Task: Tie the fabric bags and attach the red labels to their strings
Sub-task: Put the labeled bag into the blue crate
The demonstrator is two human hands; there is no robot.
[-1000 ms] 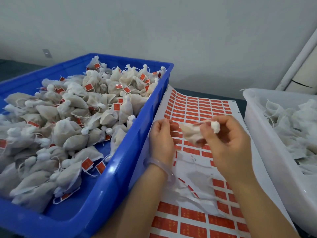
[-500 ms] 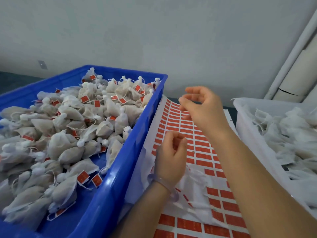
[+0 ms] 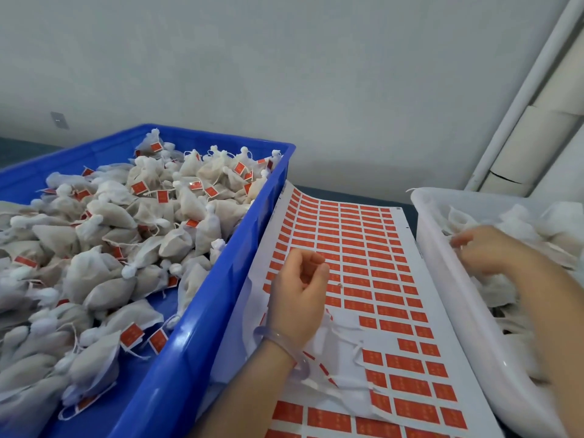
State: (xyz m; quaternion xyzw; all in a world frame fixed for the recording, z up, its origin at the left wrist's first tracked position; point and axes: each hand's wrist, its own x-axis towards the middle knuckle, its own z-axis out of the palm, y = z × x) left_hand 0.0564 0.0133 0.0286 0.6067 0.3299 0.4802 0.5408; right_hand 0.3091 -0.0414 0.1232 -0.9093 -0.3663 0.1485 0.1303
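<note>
A sheet of red labels (image 3: 363, 248) lies between two bins, several of its near rows peeled off. My left hand (image 3: 297, 292) hovers over the sheet with fingers loosely curled and nothing visible in them. My right hand (image 3: 486, 251) is inside the white tub (image 3: 442, 279), on the loose white fabric bags (image 3: 537, 222). That hand is motion-blurred, so its grip cannot be made out. Tied bags with red labels (image 3: 104, 279) fill the blue crate (image 3: 202, 327) on the left.
A strip of white peeled backing (image 3: 341, 352) is crumpled on the near part of the sheet. The sheet's left edge curls up against the blue crate wall. A grey wall stands behind, with a white pipe (image 3: 521, 99) at the right.
The bag held between both hands a second ago is gone from them. My right hand rose over the sheet, then swung right into the white tub. My left hand stayed over the sheet.
</note>
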